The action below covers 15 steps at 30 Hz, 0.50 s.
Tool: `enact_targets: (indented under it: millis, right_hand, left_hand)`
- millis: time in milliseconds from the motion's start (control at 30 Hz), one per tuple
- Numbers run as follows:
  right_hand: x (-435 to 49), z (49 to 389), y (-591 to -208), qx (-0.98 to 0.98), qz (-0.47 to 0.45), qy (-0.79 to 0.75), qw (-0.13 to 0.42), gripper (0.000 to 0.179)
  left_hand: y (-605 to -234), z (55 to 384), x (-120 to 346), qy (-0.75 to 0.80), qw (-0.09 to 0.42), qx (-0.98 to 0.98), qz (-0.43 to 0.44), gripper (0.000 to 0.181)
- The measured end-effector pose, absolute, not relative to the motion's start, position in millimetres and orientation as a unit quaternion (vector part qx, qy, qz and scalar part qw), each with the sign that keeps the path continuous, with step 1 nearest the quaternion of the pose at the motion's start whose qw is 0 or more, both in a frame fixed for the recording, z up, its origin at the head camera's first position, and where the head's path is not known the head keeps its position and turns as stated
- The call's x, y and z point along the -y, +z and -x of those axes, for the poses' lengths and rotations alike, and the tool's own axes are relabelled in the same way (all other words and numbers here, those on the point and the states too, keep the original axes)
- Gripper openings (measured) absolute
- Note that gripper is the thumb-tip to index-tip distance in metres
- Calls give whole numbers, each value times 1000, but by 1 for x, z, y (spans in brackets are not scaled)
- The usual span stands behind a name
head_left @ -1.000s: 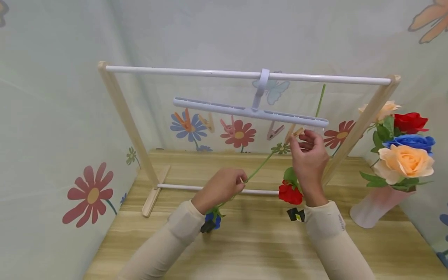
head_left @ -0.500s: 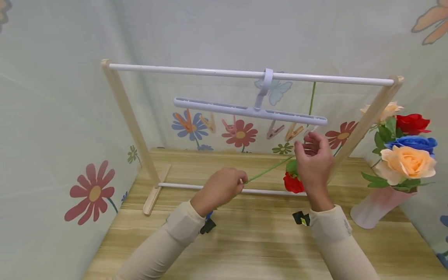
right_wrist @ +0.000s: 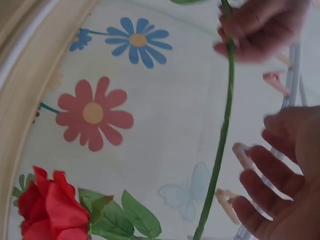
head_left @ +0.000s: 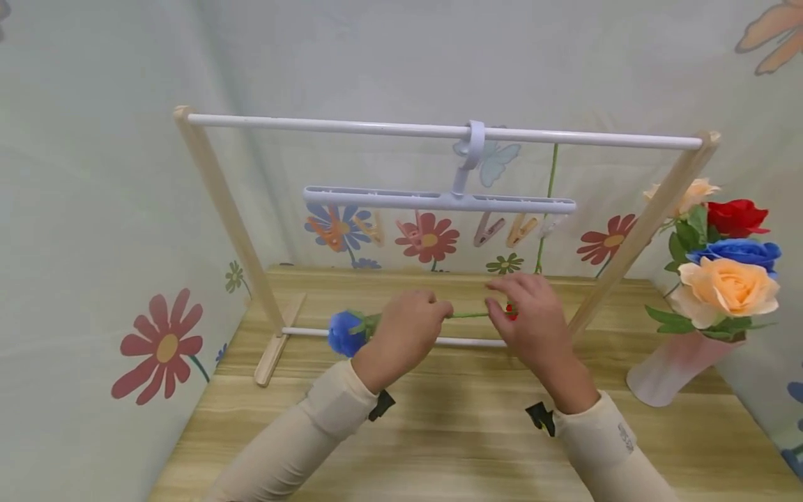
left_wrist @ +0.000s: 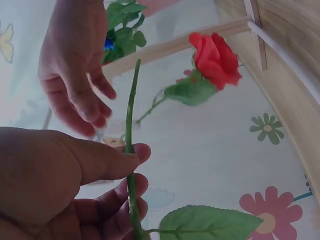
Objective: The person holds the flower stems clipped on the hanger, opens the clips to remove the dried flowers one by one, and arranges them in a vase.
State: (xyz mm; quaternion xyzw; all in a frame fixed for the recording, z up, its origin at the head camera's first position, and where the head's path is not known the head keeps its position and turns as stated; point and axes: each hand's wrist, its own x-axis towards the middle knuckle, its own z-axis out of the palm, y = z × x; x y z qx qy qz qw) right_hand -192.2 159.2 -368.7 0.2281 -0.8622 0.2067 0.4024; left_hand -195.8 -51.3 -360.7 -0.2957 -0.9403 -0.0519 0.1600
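My left hand (head_left: pixel 404 335) pinches the green stem (left_wrist: pixel 132 110) of a blue rose (head_left: pixel 346 333) between thumb and fingers. In the head view the bloom points left and the stem lies nearly level. My right hand (head_left: pixel 533 324) is by the stem's free end, its fingers loosely bent and holding nothing in the right wrist view. A red rose (left_wrist: pixel 217 60) hangs bloom down from the right end of the white hanger (head_left: pixel 439 201); in the head view the right hand mostly hides its bloom. Several coloured clips (head_left: pixel 489 229) dangle along the hanger.
A rack with a white top rod (head_left: pixel 282 125) and wooden posts carries the hanger. At right, a pink and white vase (head_left: pixel 671 369) holds several roses (head_left: pixel 728 293). A wood-grain table (head_left: pixel 452 432) lies below, with floral cloth walls around.
My right hand has come away from the hanger's right end, moving down toward the blue rose's stem. The hanger has swung more level. The blue rose has turned from below my left hand to its left.
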Motion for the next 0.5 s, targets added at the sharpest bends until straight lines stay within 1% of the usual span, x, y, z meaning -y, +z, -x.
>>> enact_targets:
  millis: [67,167,267,500]
  right_hand:
    - [-155,190,-375,866,-272,181,379,27]
    - [-151,189,-382,873,-300,148,355,25]
    - [-150,187,-386,880,-301,134,342,21]
    - [-149,178,-388,897,-272,126,325,18]
  left_hand:
    - [-360,193,47,-31,174,938,299,18]
    - [-360,189,41,-12,172,939,299,18]
    - [-359,185,36,8,168,941,295,18]
    - [-359,180,28,53,195,934,296,16]
